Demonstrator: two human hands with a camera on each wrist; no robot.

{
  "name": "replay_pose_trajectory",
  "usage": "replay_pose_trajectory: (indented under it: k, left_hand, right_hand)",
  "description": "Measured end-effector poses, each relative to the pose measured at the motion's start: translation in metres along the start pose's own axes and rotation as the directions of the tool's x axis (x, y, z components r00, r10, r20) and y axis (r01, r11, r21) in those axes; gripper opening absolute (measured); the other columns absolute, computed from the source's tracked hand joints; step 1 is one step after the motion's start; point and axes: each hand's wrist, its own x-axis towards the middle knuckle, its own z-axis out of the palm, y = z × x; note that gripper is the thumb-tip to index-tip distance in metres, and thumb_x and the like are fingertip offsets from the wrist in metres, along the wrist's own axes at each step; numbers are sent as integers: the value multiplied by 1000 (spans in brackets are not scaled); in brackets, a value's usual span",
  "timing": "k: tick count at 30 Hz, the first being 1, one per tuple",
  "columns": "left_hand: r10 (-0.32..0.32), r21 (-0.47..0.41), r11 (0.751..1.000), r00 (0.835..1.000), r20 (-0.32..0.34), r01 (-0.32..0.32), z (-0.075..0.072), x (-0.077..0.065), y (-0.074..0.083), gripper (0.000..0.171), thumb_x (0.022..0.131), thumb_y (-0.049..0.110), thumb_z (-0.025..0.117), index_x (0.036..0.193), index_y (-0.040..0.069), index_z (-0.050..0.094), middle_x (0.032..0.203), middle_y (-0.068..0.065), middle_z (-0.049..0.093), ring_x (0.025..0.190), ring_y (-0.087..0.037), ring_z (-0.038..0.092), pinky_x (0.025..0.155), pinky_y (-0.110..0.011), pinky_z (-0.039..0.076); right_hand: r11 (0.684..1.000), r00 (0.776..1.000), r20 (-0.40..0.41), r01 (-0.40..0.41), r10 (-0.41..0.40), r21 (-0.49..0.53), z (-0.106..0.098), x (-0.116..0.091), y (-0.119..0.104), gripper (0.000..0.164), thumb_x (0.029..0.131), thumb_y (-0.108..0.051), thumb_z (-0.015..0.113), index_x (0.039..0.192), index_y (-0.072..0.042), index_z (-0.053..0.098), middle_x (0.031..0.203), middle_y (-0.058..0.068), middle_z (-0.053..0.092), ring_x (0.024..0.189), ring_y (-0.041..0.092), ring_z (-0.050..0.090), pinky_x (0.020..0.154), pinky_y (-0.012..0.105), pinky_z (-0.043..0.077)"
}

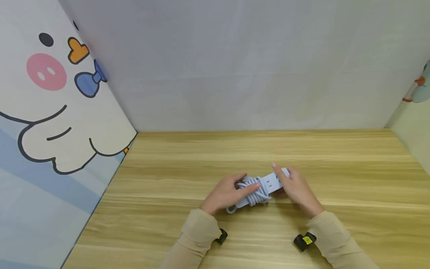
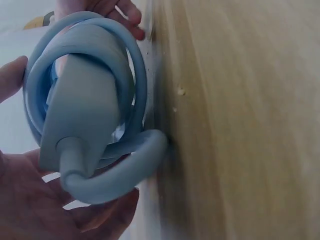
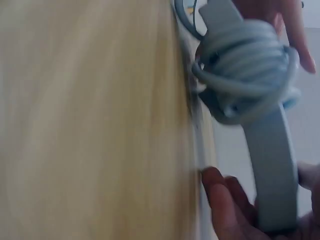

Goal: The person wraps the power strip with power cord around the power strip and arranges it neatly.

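A white power strip (image 1: pixel 270 184) is held at a slant just over the table, its socket face up in the head view. Its own cord (image 1: pixel 256 197) is wound in several loops round the left half. My left hand (image 1: pixel 228 192) grips that wrapped part, thumb over the loops. At the far right end, my right hand (image 1: pixel 297 188) holds the strip with the thumb on top and fingers beneath. The left wrist view shows the cord (image 2: pixel 120 175) leaving the strip's end in a bend. In the right wrist view the strip's bare side (image 3: pixel 270 160) runs down to my right fingers.
The wood-grain table (image 1: pixel 168 164) spreads all round the hands. A pale wall cloth (image 1: pixel 255 67) rises at its back edge, and a cartoon-printed panel (image 1: pixel 40 108) stands on the left. Small black devices sit at the left wrist (image 1: pixel 221 236) and right wrist (image 1: pixel 304 241).
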Motion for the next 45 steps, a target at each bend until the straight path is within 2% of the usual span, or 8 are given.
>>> replay_pose_trajectory:
  k: [5, 11, 14, 18, 21, 32, 39, 45]
  left_hand:
    - [96, 20, 995, 995, -25, -96, -2, -6, 2, 80, 89, 63, 68, 152, 18, 48, 153, 0, 52, 139, -28, 52, 112, -50, 45]
    - [180, 100, 979, 984, -19, -177, -9, -12, 5, 81, 80, 53, 82, 148, 18, 53, 153, 0, 52, 144, -26, 45, 120, -49, 36]
    - [201, 126, 973, 978, -61, -192, -11, -13, 6, 77, 81, 50, 82, 146, 18, 56, 151, -2, 54, 143, -26, 46, 119, -49, 36]
    - [237, 161, 963, 961, -141, -214, -11, -12, 4, 65, 85, 47, 80, 139, 15, 62, 146, -4, 57, 140, -28, 47, 117, -49, 39]
    - [251, 183, 958, 954, -163, -221, -11, -12, 5, 61, 85, 46, 80, 136, 16, 65, 144, -3, 59, 138, -26, 48, 116, -48, 40]
    - [254, 161, 954, 967, -1, -251, -13, -17, 9, 73, 80, 45, 85, 144, 21, 58, 153, -3, 49, 144, -24, 41, 119, -51, 36]
    - [316, 216, 919, 944, 91, -329, -14, -19, 11, 95, 71, 52, 90, 151, 22, 49, 155, 0, 46, 143, -22, 39, 116, -48, 40]
    - [320, 265, 895, 930, 180, -359, -12, -24, 16, 117, 66, 55, 91, 161, 27, 29, 161, -1, 36, 150, -24, 28, 119, -53, 35]
  right_hand:
    - [991, 992, 122, 29, -12, -134, -14, -3, 3, 71, 105, -59, 40, 118, 9, 55, 95, 18, 65, 71, 20, 66, 63, 34, 59]
    - [934, 978, 199, 126, -61, -334, -32, -4, 1, 63, 105, -56, 42, 111, 2, 67, 89, 9, 64, 75, 20, 56, 64, 31, 45]
    - [921, 975, 210, 151, -77, -360, -37, -5, 0, 59, 105, -53, 45, 102, 1, 69, 85, 7, 63, 74, 19, 54, 63, 31, 43]
    - [908, 978, 196, 149, -76, -392, -38, -6, -1, 60, 105, -53, 47, 100, 2, 70, 87, 9, 65, 76, 20, 55, 64, 31, 44]
    - [898, 979, 189, 148, -75, -414, -38, -6, -2, 60, 105, -53, 47, 102, 3, 71, 90, 10, 67, 78, 21, 57, 65, 32, 46]
    - [858, 975, 195, 190, -107, -478, -35, -8, -6, 61, 103, -52, 51, 111, 7, 68, 101, 18, 71, 89, 27, 65, 78, 47, 55]
    - [851, 976, 179, 194, -120, -488, -35, -10, -9, 64, 103, -52, 51, 113, 9, 66, 98, 17, 70, 86, 27, 65, 74, 44, 54]
    - [846, 977, 164, 203, -139, -492, -36, -12, -15, 66, 103, -55, 50, 116, 9, 64, 105, 20, 70, 93, 32, 67, 79, 48, 55]
